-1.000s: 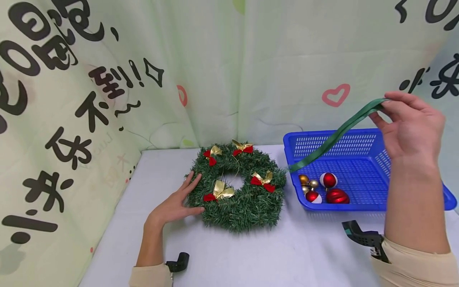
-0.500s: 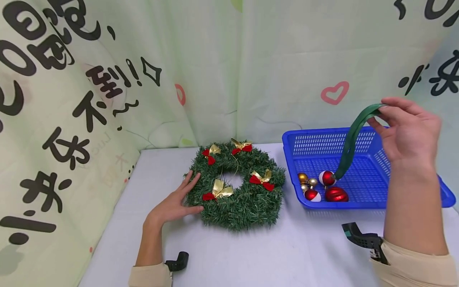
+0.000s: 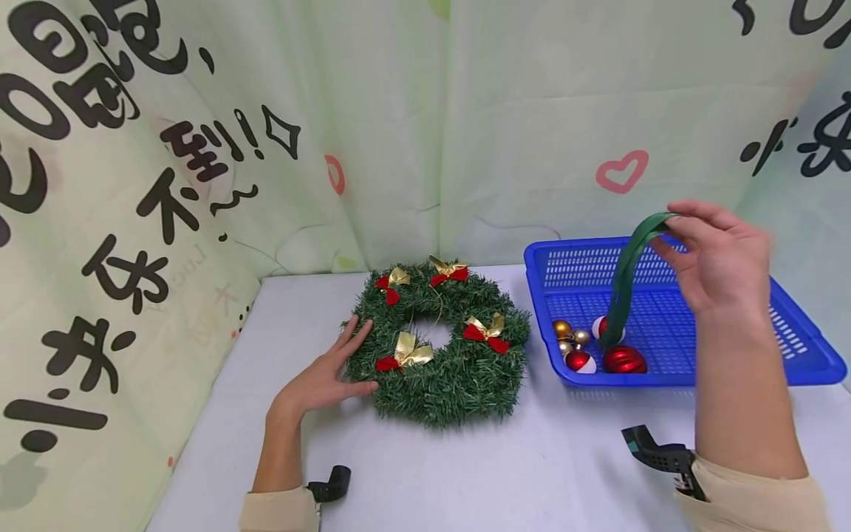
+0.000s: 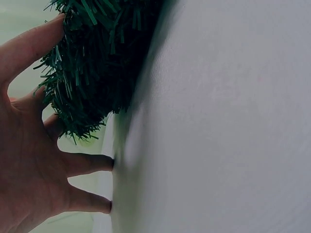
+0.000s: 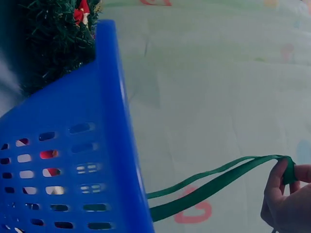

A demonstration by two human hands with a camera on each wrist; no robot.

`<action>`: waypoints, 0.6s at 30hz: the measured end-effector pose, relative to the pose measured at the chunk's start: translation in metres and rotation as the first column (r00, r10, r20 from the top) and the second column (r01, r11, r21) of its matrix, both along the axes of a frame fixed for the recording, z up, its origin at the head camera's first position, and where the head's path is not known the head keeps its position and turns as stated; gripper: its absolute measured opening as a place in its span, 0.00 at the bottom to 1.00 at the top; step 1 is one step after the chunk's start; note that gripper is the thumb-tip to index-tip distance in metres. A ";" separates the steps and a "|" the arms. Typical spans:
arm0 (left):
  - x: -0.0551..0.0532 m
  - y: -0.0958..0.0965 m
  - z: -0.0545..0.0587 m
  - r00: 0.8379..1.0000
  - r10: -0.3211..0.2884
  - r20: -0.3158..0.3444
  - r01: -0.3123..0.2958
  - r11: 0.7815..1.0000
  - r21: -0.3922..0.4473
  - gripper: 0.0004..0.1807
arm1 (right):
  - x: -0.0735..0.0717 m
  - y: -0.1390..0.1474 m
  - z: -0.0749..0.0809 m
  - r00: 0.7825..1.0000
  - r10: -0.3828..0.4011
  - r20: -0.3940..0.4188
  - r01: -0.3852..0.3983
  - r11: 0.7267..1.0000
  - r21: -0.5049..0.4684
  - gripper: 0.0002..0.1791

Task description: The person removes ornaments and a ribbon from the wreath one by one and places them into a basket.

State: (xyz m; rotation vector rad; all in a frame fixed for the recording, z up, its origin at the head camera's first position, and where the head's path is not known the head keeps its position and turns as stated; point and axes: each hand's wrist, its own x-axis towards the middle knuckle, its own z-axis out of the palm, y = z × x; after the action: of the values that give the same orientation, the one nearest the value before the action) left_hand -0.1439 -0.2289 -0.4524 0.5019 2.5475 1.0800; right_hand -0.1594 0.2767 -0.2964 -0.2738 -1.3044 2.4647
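A green Christmas wreath point(image 3: 445, 395) with several gold and red bows lies on the white table. My left hand point(image 3: 326, 377) rests against its left side with the fingers spread; in the left wrist view two fingertips point(image 4: 104, 162) reach down to the tabletop. High over the blue plastic basket point(image 3: 671, 378), my right hand point(image 3: 725, 258) pinches one end of a green ribbon point(image 3: 625, 277). The ribbon arches over and hangs into the basket, overlapping a red and white ball point(image 3: 600, 325). From the right wrist view, two strands of ribbon point(image 5: 204, 194) run from the fingers behind the basket wall.
Inside the basket's left part lie a shiny red ball point(image 3: 625, 360), another red and white ball point(image 3: 580, 361) and several small gold balls point(image 3: 562, 329). A printed curtain point(image 3: 518, 133) hangs close behind the table and along its left side.
The ribbon's lower end has come off the wreath's right edge and now dangles in the basket. My right hand has moved left and down with it. The left hand stays in place.
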 end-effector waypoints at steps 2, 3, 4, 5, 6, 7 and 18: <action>0.000 0.000 0.000 1.000 -0.002 -0.004 0.002 1.000 -0.001 0.57 | 0.000 -0.003 -0.004 1.000 0.016 0.010 -0.016 1.000 0.024 0.13; 0.000 0.000 -0.001 1.000 0.000 0.000 0.000 1.000 0.001 0.57 | 0.000 -0.005 -0.006 1.000 0.023 0.012 -0.024 0.999 0.032 0.13; 0.000 0.000 -0.001 1.000 0.000 -0.002 0.000 1.000 0.001 0.57 | 0.000 -0.007 -0.008 0.999 0.029 0.014 -0.029 0.999 0.035 0.13; -0.001 0.000 -0.001 1.000 0.000 -0.004 0.000 1.000 -0.001 0.57 | -0.001 -0.008 -0.010 0.999 0.035 0.015 -0.035 0.999 0.041 0.13; -0.001 0.000 -0.001 1.000 -0.001 -0.006 0.001 1.000 -0.002 0.57 | -0.001 -0.009 -0.011 0.999 0.042 0.015 -0.042 0.998 0.043 0.13; -0.001 0.000 -0.002 1.000 -0.001 -0.007 0.001 1.000 -0.003 0.57 | -0.002 -0.010 -0.013 0.999 0.048 0.013 -0.048 0.998 0.045 0.13; -0.001 0.000 -0.001 1.000 0.001 0.004 -0.001 1.000 0.004 0.57 | -0.002 -0.013 -0.036 0.992 0.057 0.116 -0.067 0.994 0.084 0.14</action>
State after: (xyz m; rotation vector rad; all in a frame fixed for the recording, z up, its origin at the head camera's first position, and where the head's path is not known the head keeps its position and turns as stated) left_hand -0.1447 -0.2289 -0.4538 0.4988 2.5429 1.0862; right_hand -0.1614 0.2637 -0.3321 -0.3616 -1.4853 2.4667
